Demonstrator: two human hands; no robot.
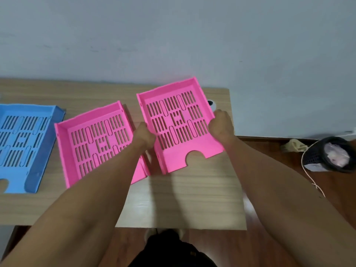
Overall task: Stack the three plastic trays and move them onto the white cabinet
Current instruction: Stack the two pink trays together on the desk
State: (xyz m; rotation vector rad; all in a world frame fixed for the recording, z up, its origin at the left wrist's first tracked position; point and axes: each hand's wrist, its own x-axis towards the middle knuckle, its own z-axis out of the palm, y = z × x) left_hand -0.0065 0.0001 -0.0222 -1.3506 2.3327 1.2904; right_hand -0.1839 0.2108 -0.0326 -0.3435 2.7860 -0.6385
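Observation:
Three slotted plastic trays are on a wooden table [192,199]. A blue tray [21,143] lies flat at the left edge. A pink tray [96,143] lies flat in the middle. A second pink tray [179,122] on the right is tilted, its far end raised off the table. My left hand [143,136] grips its left wall and my right hand [221,125] grips its right wall. The white cabinet is not in view.
A grey wall stands right behind the table. A small black and white object [212,105] sits on the table behind the held tray. On the floor to the right are a black mesh bin [331,153] and a white cord [312,182].

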